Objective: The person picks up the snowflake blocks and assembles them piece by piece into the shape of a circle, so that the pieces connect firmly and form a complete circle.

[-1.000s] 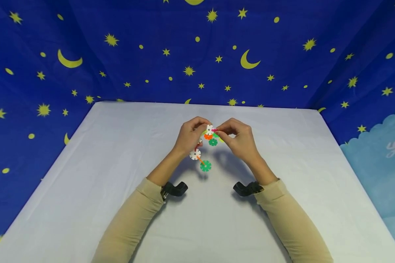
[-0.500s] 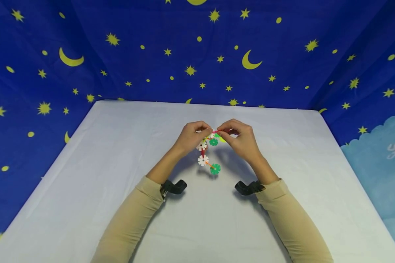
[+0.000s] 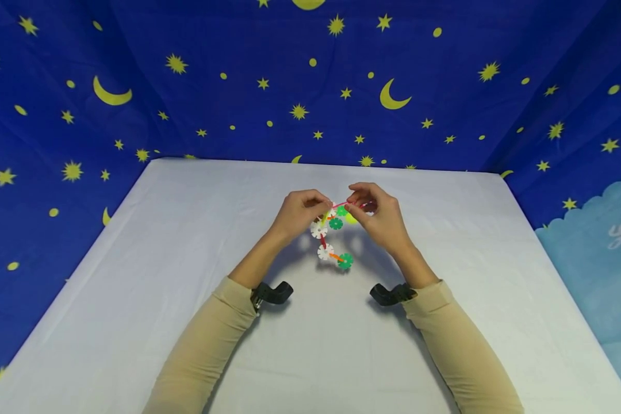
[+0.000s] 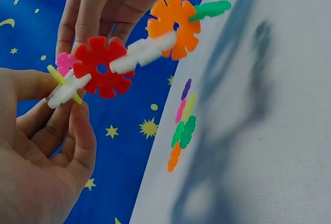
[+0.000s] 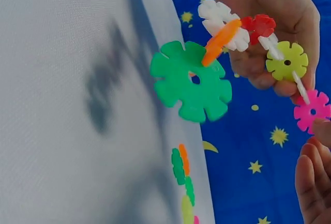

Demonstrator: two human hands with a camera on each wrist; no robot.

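Note:
A chain of slotted plastic snowflake discs hangs in the air between both hands. My left hand [image 3: 300,215] pinches its upper part, around a white disc [image 4: 70,88] and a yellow disc [image 5: 287,61]. A red disc [image 4: 102,68], a white disc [image 5: 222,23], an orange disc [image 5: 222,42] and a green disc [image 3: 345,261] follow downward, slotted into one another. At the chain's upper end is a pink disc [image 5: 312,111], which my right hand [image 3: 380,215] holds at its edge, the thumb on it; the index finger looks raised. Fingers partly hide that joint.
Several loose discs lie on the white table [image 3: 310,345] beyond the chain, among them green [image 3: 336,223] and yellow [image 3: 351,218] ones. Blue star-printed cloth [image 3: 269,57] stands behind the table. A black wrist mount [image 3: 274,293] sits on each forearm.
The hanging chain has swung to the right below my left hand, and its green end disc with it. My right hand has drawn slightly away and its index finger has lifted.

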